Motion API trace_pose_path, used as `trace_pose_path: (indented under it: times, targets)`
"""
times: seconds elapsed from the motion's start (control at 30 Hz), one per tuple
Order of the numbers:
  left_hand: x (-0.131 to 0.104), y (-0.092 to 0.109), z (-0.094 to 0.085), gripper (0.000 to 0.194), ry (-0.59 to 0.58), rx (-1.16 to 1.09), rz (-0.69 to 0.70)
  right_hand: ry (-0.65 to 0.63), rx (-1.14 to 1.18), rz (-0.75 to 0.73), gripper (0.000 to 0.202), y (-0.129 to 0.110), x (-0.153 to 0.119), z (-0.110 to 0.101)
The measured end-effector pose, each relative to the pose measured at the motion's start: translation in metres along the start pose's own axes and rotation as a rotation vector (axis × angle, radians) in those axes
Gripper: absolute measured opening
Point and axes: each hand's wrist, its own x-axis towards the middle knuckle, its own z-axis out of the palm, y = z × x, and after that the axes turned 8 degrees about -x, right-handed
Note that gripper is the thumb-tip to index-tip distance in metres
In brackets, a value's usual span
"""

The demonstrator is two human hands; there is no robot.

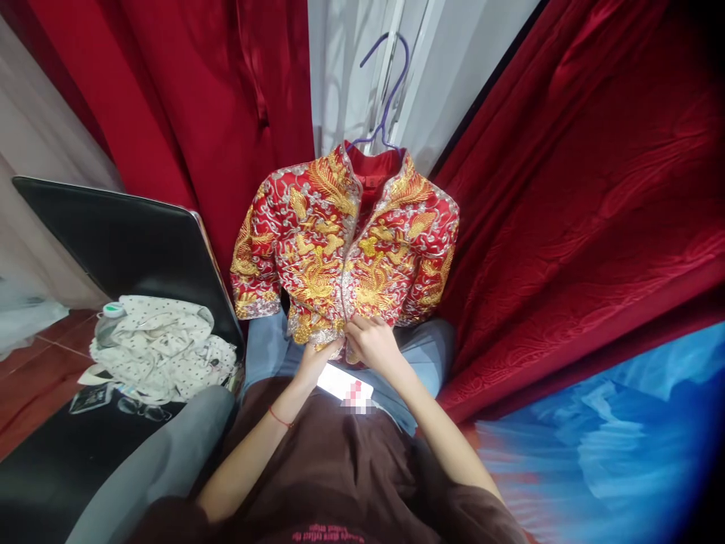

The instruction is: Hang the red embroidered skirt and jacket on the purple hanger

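Red and gold embroidery filled the middle of our view: the jacket (345, 245) hung from a purple hanger (388, 91), its long axis running straight from twelve o'clock down to six, hem lowest and closest to us. Our left hand (317, 355) sat at the hem just on the seven o'clock side of the front opening, fingers pinched closed on the silver-trimmed edge. Our right hand (374, 344) was on the five o'clock side of that opening, knuckles up, fingers curled shut onto the other front edge. Both hands were touching the cloth, near each other, neither clearly the nearer. Both forearms reached up from six o'clock, wrists nearly level. A phone (345, 385) lay on our lap just below the hands. Red curtains (566, 211) hung on both sides; a dotted bag (164, 340) lay out at nine o'clock.
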Motion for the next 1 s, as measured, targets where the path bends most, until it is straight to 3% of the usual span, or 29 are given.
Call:
trace_pose_path:
  times: [0.2,0.3,0.43,0.57,0.67,0.8,0.87,0.93,1.0]
  targets:
    - [0.021,0.016,-0.013,0.046,0.018,0.063,0.176,-0.009,0.36,0.038,0.011,0.011,0.039,0.024]
    - [0.027,0.026,-0.018,0.044,0.017,0.082,0.185,0.028,0.504,0.063,0.01,0.01,0.052,0.036]
    - [0.031,0.029,-0.024,0.039,-0.02,0.151,0.184,0.028,0.674,0.138,0.009,0.004,0.053,0.057]
    - [0.034,0.027,-0.023,0.033,0.001,0.178,0.197,0.056,0.648,0.218,0.009,-0.003,0.049,0.067]
    - [0.028,0.032,-0.019,0.036,-0.002,0.107,0.166,0.116,0.544,0.222,0.01,-0.01,0.042,0.048]
    - [0.006,0.048,-0.009,0.044,-0.117,-0.092,-0.042,0.259,0.323,0.115,0.014,-0.021,0.019,-0.003]
    - [-0.008,0.055,-0.003,0.047,-0.117,-0.135,-0.091,0.329,0.267,0.052,0.016,-0.024,0.008,-0.024]
    - [-0.018,0.061,0.002,0.05,-0.081,-0.132,-0.074,0.381,0.28,0.056,0.015,-0.023,0.004,-0.031]
    - [-0.023,0.062,0.006,0.052,-0.065,-0.096,-0.043,0.404,0.314,0.118,0.014,-0.016,0.007,-0.025]
